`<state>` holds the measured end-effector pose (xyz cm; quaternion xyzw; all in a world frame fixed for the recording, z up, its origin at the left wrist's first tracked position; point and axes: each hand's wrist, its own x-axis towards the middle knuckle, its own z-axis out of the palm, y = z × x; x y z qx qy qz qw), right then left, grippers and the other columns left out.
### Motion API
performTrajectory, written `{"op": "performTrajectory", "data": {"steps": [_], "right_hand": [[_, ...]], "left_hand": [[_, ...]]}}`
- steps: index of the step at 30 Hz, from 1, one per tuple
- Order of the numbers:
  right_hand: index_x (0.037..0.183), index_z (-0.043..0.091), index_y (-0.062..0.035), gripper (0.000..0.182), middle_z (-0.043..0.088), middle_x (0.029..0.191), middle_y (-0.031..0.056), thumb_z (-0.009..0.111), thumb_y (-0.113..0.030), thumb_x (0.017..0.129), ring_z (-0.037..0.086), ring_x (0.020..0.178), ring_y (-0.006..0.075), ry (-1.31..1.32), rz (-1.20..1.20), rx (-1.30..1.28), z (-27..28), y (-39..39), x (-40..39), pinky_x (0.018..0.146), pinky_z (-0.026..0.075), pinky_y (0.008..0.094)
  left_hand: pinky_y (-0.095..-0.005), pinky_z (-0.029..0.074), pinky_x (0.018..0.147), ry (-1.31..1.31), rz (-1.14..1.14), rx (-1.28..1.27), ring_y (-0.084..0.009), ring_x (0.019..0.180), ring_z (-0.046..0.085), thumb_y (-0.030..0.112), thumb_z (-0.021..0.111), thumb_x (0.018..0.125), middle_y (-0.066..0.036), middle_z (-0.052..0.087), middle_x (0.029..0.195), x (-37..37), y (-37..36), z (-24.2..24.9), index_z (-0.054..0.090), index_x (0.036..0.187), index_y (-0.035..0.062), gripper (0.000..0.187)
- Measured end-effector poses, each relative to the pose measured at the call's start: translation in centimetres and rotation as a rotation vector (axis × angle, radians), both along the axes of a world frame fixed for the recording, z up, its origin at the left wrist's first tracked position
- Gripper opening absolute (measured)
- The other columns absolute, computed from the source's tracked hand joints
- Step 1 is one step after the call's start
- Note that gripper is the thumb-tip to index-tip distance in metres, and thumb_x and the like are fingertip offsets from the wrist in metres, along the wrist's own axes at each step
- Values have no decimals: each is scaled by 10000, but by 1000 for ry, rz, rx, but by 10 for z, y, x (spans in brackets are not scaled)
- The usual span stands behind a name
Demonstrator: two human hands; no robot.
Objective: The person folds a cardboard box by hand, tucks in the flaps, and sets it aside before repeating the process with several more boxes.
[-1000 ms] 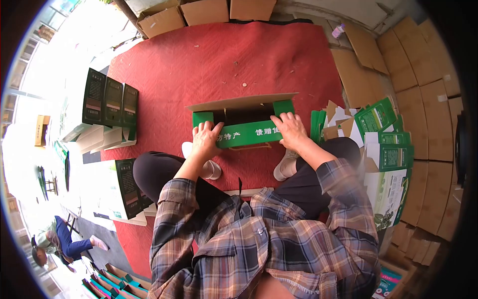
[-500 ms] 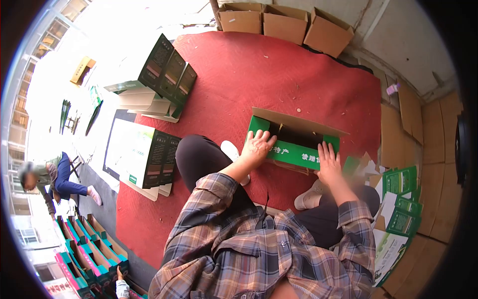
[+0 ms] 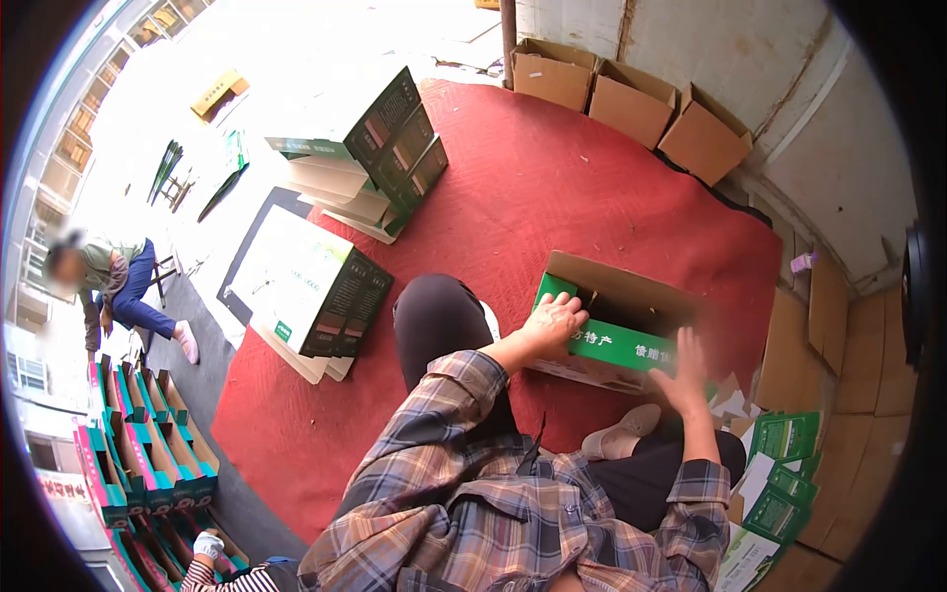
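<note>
A green and brown cardboard box [image 3: 617, 344] with white lettering stands open-topped in front of me, its brown back flap raised. My left hand [image 3: 555, 324] is closed over the left corner of its front edge, fingers curled across the rim. Slightly blurred, my right hand [image 3: 684, 373] is beside the right end of the box with fingers straight and thumb spread, holding nothing. The right end of the box is partly hidden behind that hand.
Folded printed cartons [image 3: 340, 306] lie to my left on the red mat [image 3: 552, 158]. Brown boxes [image 3: 631, 104] line the wall. Green card sheets [image 3: 784, 503] are stacked at my right. Another person [image 3: 123, 281] sits at far left near teal and pink trays [image 3: 148, 424]; a gloved hand [image 3: 208, 544] shows below.
My right hand has come off the front panel to the box's right end. My left fingers, flatter before, now curl over the left corner. The whole view has shifted.
</note>
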<state>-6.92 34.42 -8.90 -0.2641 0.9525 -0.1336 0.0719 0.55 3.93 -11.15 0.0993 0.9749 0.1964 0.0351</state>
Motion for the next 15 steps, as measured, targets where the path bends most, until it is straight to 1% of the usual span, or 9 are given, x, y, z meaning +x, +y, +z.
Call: {"op": "performTrajectory", "data": {"steps": [3, 4, 6, 8, 10, 12, 13, 14, 15], "right_hand": [[1421, 324, -62, 753, 342, 1452, 173, 696, -171, 775, 293, 1353, 339, 50, -94, -305, 23, 12, -13, 1091, 274, 410], [1396, 369, -54, 659, 365, 1439, 166, 659, -127, 808, 327, 1335, 323, 93, -141, -352, 32, 16, -15, 1083, 288, 414], [1364, 417, -46, 572, 398, 1419, 156, 624, -99, 834, 374, 1306, 312, 127, -216, -442, 55, 28, -19, 1075, 301, 405], [1337, 457, -46, 498, 433, 1397, 141, 594, -88, 861, 408, 1287, 281, 138, -279, -518, 65, 52, -29, 1065, 309, 377], [1325, 476, -44, 428, 490, 1358, 93, 544, -84, 904, 444, 1252, 208, 68, -365, -750, 65, 79, -34, 1017, 340, 309], [1312, 487, -30, 406, 515, 1329, 91, 536, -82, 912, 479, 1208, 193, 76, -484, -724, 80, 101, -31, 1008, 349, 304], [1312, 487, -30, 406, 515, 1329, 91, 536, -82, 912, 479, 1208, 193, 71, -481, -722, 84, 113, -30, 1008, 349, 304], [1304, 495, -26, 398, 526, 1315, 97, 538, -85, 913, 494, 1187, 190, 146, -492, -677, 86, 127, -29, 1003, 356, 308], [1296, 503, -23, 390, 536, 1301, 103, 540, -88, 914, 509, 1166, 187, 221, -503, -630, 86, 139, -28, 998, 364, 313]], "left_hand": [[-400, 384, 866, -52, 133, 106, -282, 1036, 475, 342, 783, 505, -91, 520, 1034, -5, -2, 2, 578, 1156, 85, 729], [-400, 384, 866, -53, 139, 110, -282, 1036, 475, 342, 783, 505, -91, 520, 1034, -5, -3, 4, 578, 1156, 85, 729], [-407, 382, 884, -50, 276, 264, -294, 1052, 462, 341, 781, 497, -105, 517, 1051, -7, -9, 14, 571, 1175, 73, 759], [-407, 376, 918, 14, 353, 369, -314, 1066, 443, 346, 790, 497, -136, 497, 1075, -10, -13, 28, 545, 1199, 51, 800], [-405, 373, 938, 117, 443, 486, -321, 1066, 435, 351, 797, 500, -148, 488, 1082, -13, -23, 39, 522, 1218, 25, 835], [-405, 365, 961, 234, 550, 675, -318, 1081, 431, 354, 803, 505, -158, 482, 1091, -12, -38, 58, 502, 1232, -4, 866], [-383, 375, 968, 276, 592, 727, -277, 1119, 445, 330, 810, 529, -141, 474, 1117, -6, -49, 76, 476, 1255, -24, 874], [-343, 401, 948, 307, 644, 909, -228, 1107, 484, 280, 802, 582, -113, 490, 1143, -2, -61, 85, 455, 1276, -19, 831], [-357, 410, 939, 365, 691, 1165, -249, 1085, 493, 283, 793, 583, -131, 497, 1116, 5, -70, 101, 465, 1269, -25, 820]]}}
